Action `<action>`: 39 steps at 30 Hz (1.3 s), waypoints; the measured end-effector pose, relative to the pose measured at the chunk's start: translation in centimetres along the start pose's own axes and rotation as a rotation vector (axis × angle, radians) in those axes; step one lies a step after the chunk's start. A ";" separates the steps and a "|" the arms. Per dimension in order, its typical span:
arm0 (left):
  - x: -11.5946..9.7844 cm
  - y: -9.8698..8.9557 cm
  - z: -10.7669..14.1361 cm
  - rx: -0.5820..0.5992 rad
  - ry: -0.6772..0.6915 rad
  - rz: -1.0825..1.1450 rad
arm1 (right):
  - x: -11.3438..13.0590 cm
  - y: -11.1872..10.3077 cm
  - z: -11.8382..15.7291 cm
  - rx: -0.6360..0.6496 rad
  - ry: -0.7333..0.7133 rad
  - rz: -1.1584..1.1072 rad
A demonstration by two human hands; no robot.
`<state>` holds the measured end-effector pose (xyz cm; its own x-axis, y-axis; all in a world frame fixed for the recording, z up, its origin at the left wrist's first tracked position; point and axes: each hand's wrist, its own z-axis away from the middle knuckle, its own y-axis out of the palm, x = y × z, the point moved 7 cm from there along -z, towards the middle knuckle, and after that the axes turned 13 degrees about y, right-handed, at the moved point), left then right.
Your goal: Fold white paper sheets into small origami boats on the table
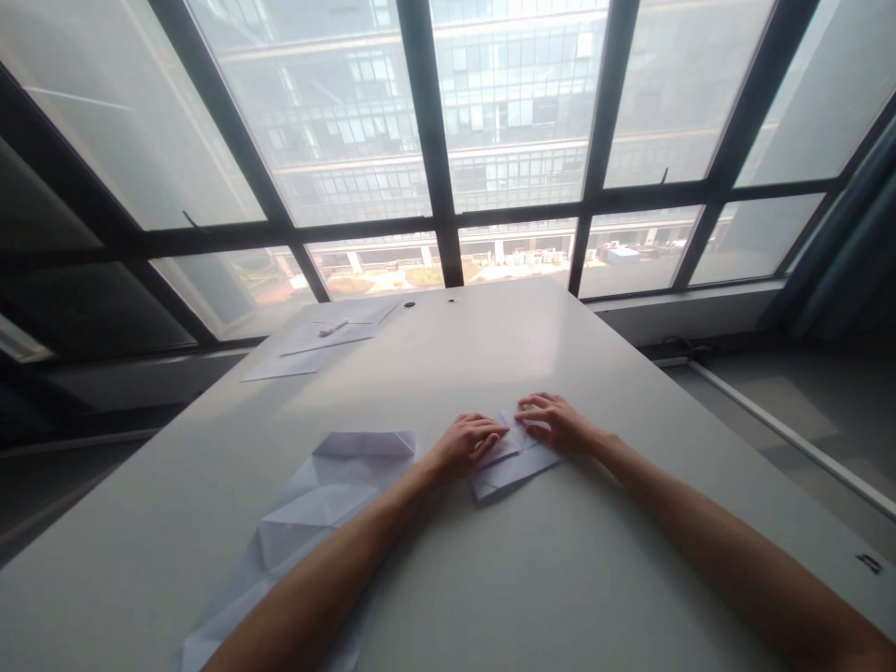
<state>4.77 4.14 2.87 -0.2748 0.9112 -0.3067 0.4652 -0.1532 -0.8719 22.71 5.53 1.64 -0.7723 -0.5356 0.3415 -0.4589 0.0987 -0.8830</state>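
The left hand [468, 444], fingers together and slightly curled, and the looser right hand [556, 424] both press on the folded paper [522, 467], which lies on the table [616, 551]. Keeping the left flat while the right smooths outward should crisp the folds. Toward eight o'clock lies the creased sheet [315, 495].

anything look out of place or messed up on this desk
Nothing looks spilled. The creased sheet looks a bit odd: it lies rumpled, partly hidden behind the left forearm, while the far-left papers look much flatter.
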 end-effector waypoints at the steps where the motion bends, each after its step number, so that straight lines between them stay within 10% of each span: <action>1: 0.0 -0.1 0.0 -0.017 -0.007 -0.009 | 0.1 -0.1 0.0 -0.004 0.007 0.009; 28: -0.4 0.9 0.2 0.153 0.011 -0.038 | 0.7 -0.3 -0.1 -0.001 -0.020 -0.088; 39: -0.4 0.9 0.2 0.151 0.004 -0.014 | -4.1 1.0 -0.1 -0.076 0.273 0.020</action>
<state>5.18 3.54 2.17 -0.2771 0.9151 -0.2931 0.3291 -0.1962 -0.9237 25.35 7.88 -0.58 -0.8668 -0.2878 0.4073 -0.4658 0.1754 -0.8673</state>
